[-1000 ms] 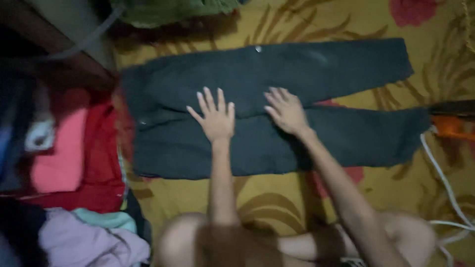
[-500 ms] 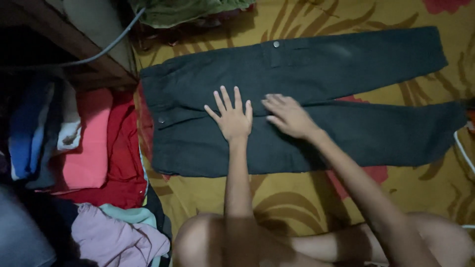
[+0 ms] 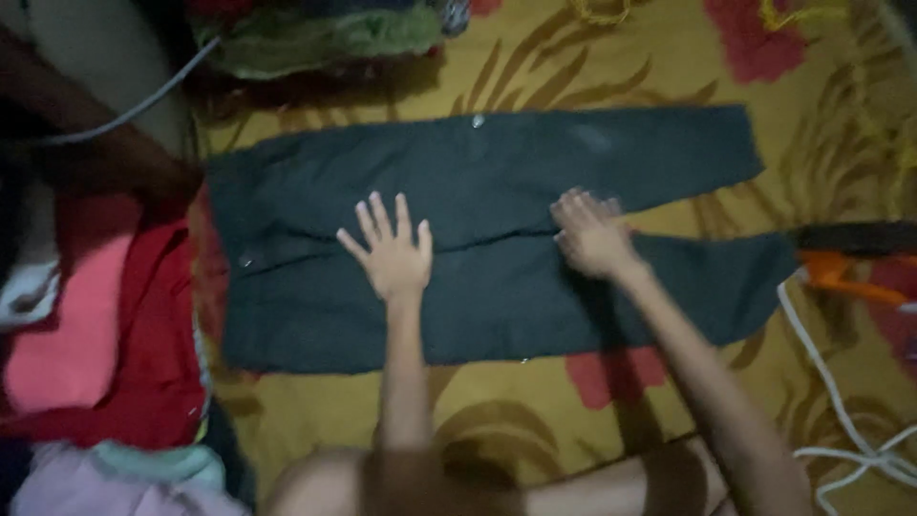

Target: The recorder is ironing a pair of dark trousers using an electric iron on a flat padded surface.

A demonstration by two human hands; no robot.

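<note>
So I've got the yellow floral bedsheet (image 3: pixel 611 57) as my work surface, and the dark trousers (image 3: pixel 478 182) are spread flat across its middle, waistband toward the left edge, probably laid out like that to get them smooth. Pile of red and pink clothes (image 3: pixel 105 334) sits at the left edge. My left hand (image 3: pixel 392 256) presses flat, fingers spread wide; right hand (image 3: pixel 592 239) rests palm-down, fingers closer together.

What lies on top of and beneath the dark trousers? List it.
On the dark cloth trousers: left hand and right hand, flat. Beneath: yellow floral sheet; the covered part is hidden.
</note>
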